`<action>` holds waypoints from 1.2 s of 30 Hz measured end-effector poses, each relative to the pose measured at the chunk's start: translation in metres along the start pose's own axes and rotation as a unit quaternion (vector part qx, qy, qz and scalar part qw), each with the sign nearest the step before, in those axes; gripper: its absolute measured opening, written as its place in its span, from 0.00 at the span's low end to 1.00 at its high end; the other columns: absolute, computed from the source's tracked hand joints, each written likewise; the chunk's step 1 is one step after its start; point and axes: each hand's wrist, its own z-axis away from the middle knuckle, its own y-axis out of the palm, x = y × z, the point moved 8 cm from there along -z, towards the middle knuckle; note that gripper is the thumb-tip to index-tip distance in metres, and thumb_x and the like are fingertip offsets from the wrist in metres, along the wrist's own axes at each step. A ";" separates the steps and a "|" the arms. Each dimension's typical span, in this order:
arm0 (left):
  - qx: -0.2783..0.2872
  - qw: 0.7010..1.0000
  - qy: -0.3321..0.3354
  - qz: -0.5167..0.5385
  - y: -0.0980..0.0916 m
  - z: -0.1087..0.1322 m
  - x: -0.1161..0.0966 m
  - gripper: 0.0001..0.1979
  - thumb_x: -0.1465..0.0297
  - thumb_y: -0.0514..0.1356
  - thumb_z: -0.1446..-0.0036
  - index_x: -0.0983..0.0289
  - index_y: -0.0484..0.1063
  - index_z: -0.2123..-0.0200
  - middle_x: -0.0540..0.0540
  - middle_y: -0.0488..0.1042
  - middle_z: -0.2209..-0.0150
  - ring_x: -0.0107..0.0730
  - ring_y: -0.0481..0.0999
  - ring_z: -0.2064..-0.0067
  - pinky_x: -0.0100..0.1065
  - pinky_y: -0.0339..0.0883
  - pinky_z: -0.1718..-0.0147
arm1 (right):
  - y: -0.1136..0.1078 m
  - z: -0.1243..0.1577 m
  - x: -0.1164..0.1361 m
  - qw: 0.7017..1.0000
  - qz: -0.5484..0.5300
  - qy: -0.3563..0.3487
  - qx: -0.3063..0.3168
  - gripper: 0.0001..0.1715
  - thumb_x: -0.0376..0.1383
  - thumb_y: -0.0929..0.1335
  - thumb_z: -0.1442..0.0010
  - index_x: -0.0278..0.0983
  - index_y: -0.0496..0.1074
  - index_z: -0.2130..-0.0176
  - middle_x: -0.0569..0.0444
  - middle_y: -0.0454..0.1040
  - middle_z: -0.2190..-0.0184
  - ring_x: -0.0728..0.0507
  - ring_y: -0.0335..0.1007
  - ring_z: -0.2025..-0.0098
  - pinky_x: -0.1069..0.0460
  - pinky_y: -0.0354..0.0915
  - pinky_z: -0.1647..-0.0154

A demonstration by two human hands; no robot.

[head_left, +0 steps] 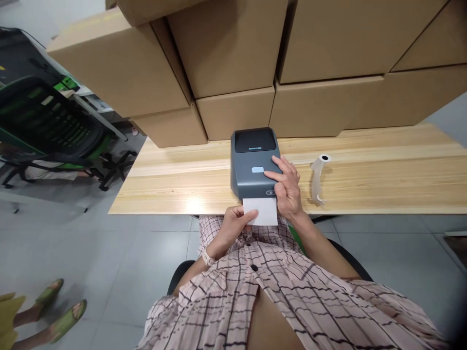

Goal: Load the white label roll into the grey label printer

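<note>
A dark grey label printer (245, 170) sits on the wooden table, with a small pale display on its top. White label paper (265, 213) sticks out of its front and hangs over the table edge. My left hand (235, 221) pinches the left side of that paper, thumb on top and fingers beneath. On the printer's right side rests my right hand (288, 184), its fingers spread and one fingertip close to the display. That hand holds nothing. To its right lies a small paper roll (324, 159) with a loose strip trailing from it.
Stacked cardboard boxes (233, 114) line the back of the wooden table (175, 180). An office chair (47, 121) stands at the left by another desk. At the lower left are another person's feet in green slippers (69, 318).
</note>
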 end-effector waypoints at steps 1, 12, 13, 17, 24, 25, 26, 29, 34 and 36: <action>0.001 1.000 0.000 -0.005 -0.001 -0.001 0.001 0.29 0.43 0.76 0.53 0.65 0.78 0.76 0.51 0.75 0.77 0.23 0.66 0.78 0.29 0.63 0.78 | -0.002 -0.002 0.001 1.000 0.006 0.002 0.003 0.26 0.49 0.56 0.22 0.53 0.79 0.44 0.58 0.73 0.30 0.34 0.61 0.24 0.27 0.49 0.21; -0.109 0.984 0.111 -0.087 -0.050 0.002 -0.031 0.29 0.44 0.63 0.37 0.63 0.76 0.77 0.48 0.67 0.81 0.26 0.64 0.79 0.30 0.57 0.77 | -0.006 -0.042 0.028 0.977 0.131 -0.073 0.152 0.23 0.52 0.60 0.21 0.49 0.81 0.50 0.57 0.76 0.31 0.32 0.54 0.20 0.22 0.33 0.20; -0.149 0.975 0.143 -0.082 -0.056 0.004 -0.039 0.27 0.46 0.63 0.37 0.63 0.76 0.76 0.48 0.67 0.80 0.26 0.64 0.78 0.30 0.57 0.77 | -0.005 -0.044 0.029 0.975 0.130 -0.078 0.160 0.22 0.52 0.61 0.21 0.49 0.81 0.51 0.57 0.77 0.32 0.32 0.54 0.20 0.22 0.33 0.20; -0.241 0.934 0.251 -0.085 -0.065 0.010 -0.062 0.17 0.53 0.64 0.33 0.61 0.81 0.62 0.54 0.80 0.64 0.31 0.75 0.66 0.32 0.69 0.67 | -0.001 -0.046 0.031 0.974 0.135 -0.088 0.157 0.21 0.55 0.63 0.23 0.48 0.80 0.52 0.57 0.77 0.32 0.32 0.54 0.19 0.22 0.32 0.19; -0.178 0.937 0.282 -0.104 -0.050 0.002 -0.055 0.25 0.54 0.64 0.30 0.57 0.74 0.36 0.63 0.74 0.33 0.47 0.79 0.38 0.50 0.73 0.37 | -0.011 -0.040 0.024 0.989 0.083 -0.046 0.117 0.23 0.57 0.63 0.23 0.49 0.79 0.46 0.55 0.75 0.30 0.31 0.57 0.21 0.23 0.41 0.19; -0.168 0.942 0.273 -0.101 -0.049 0.001 -0.052 0.27 0.54 0.64 0.30 0.56 0.72 0.33 0.64 0.72 0.30 0.49 0.78 0.36 0.52 0.71 0.35 | -0.015 -0.036 0.018 0.993 0.062 -0.024 0.100 0.24 0.56 0.63 0.23 0.50 0.78 0.42 0.54 0.74 0.30 0.31 0.58 0.21 0.23 0.46 0.20; -0.155 0.947 0.262 -0.100 -0.047 0.000 -0.048 0.29 0.53 0.64 0.30 0.56 0.69 0.30 0.64 0.69 0.27 0.50 0.76 0.33 0.54 0.70 0.32 | -0.020 -0.031 0.010 0.996 0.040 0.004 0.080 0.25 0.56 0.63 0.23 0.50 0.76 0.38 0.52 0.73 0.29 0.32 0.60 0.22 0.25 0.51 0.21; -0.112 0.956 0.247 -0.115 -0.039 -0.003 -0.039 0.35 0.53 0.61 0.28 0.54 0.60 0.23 0.63 0.60 0.22 0.54 0.65 0.23 0.57 0.61 0.26 | -0.026 -0.008 -0.019 0.993 -0.036 0.102 0.038 0.30 0.55 0.62 0.22 0.50 0.70 0.30 0.49 0.72 0.28 0.34 0.64 0.24 0.29 0.61 0.23; -0.126 0.930 0.304 -0.163 -0.035 -0.002 -0.042 0.32 0.53 0.57 0.25 0.49 0.58 0.22 0.55 0.53 0.19 0.50 0.45 0.17 0.61 0.43 0.19 | -0.017 0.024 -0.038 0.984 -0.090 0.149 0.042 0.34 0.56 0.58 0.21 0.48 0.65 0.25 0.49 0.65 0.24 0.36 0.58 0.21 0.32 0.59 0.21; -0.135 0.920 0.327 -0.170 -0.038 -0.002 -0.047 0.30 0.52 0.55 0.25 0.48 0.63 0.24 0.53 0.58 0.20 0.49 0.44 0.16 0.63 0.42 0.19 | -0.018 0.025 -0.036 0.986 -0.084 0.136 0.046 0.35 0.56 0.56 0.20 0.49 0.65 0.25 0.49 0.64 0.23 0.35 0.57 0.20 0.31 0.59 0.21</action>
